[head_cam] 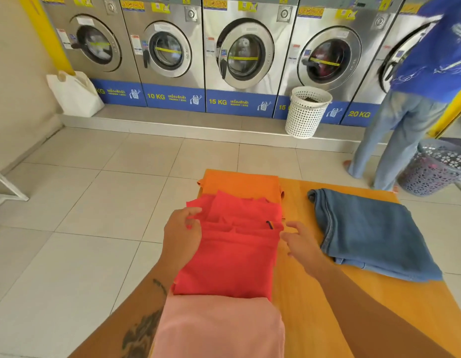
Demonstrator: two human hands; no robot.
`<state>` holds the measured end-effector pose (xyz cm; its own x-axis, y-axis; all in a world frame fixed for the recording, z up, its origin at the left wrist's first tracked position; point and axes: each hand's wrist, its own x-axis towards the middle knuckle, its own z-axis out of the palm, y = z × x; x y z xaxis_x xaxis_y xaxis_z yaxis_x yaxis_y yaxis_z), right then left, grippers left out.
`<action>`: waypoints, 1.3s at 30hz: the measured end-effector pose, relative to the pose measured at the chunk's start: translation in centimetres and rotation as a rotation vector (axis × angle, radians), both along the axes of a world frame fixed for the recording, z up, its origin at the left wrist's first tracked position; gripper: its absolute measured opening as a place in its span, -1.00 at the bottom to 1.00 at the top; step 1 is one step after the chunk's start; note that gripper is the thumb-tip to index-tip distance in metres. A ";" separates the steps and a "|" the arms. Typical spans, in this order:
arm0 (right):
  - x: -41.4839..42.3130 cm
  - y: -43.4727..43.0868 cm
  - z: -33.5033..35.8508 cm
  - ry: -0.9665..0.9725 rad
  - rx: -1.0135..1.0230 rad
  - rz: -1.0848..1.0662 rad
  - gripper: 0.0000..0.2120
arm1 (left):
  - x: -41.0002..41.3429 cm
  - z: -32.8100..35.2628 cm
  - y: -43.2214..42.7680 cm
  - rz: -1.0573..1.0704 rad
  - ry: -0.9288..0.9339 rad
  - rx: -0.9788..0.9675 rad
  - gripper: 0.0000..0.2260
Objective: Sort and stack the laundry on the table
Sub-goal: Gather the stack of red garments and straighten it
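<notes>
A folded red cotton garment (pixel 232 254) lies along the left side of the yellow-orange wooden table (pixel 314 301), between a folded orange cloth (pixel 243 186) at the far end and a folded pale pink cloth (pixel 219 326) at the near end; the three seem laid in a row so each colour stays apart. The left hand (pixel 182 232) rests on the red garment's left edge, fingers curled on a loose flap near the collar, probably to square the fold. The right hand (pixel 301 244) hovers just beside the garment's right edge, fingers spread wide and holding nothing, likely ready to steady that side. A folded blue denim piece (pixel 371 233) lies well apart on the right, its heavier cloth apparently sorted separately
</notes>
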<state>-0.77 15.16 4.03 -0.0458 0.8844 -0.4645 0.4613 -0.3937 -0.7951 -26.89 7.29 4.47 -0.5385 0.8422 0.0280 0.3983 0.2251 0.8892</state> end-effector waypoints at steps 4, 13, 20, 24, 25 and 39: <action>-1.3 3.3 0.3 0.020 -0.011 -0.089 -0.75 | -3.2 -1.9 5.3 0.014 0.001 -0.229 -0.60; -3.6 7.4 -2.8 0.164 -0.167 -0.185 -0.89 | -2.4 -5.0 9.7 -0.196 -0.033 -0.277 -0.57; -5.1 7.8 -2.2 0.138 0.086 0.049 -0.70 | -2.3 -5.9 10.0 -0.206 0.086 -0.240 -0.57; -4.7 8.3 -1.9 0.091 0.061 0.143 -0.64 | -2.2 -5.7 9.7 -0.182 0.132 -0.223 -0.57; -4.6 8.4 -1.9 0.079 0.047 0.146 -0.64 | -2.1 -5.6 9.5 -0.171 0.132 -0.211 -0.57; -5.2 16.2 1.3 0.143 0.310 0.066 -0.55 | -3.0 -1.0 15.2 -0.131 0.221 0.044 -0.62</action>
